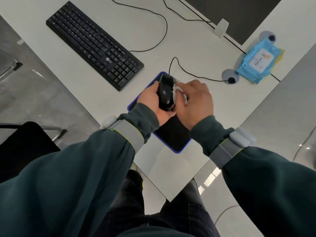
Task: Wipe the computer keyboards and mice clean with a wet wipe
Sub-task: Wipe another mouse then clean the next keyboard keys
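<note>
Closest in, my left hand [152, 101] is curled round the black mouse [165, 93], holding it lifted and tipped on its side just above the mouse pad [172, 139]. My right hand [195, 100] pinches the bunched wet wipe [177, 89] in curled fingers against the mouse's flank. To do this well, I reckon: firm left grip so the mouse can't twist, rub along the side and into the button seams, roll it to reach each face, leave slack in the cord [174, 57]. Farther off on the desk [196, 48], the keyboard [94, 43] lies to the left, pale specks on its keys, and the pack of wipes [258, 62] sits well apart to the right.
</note>
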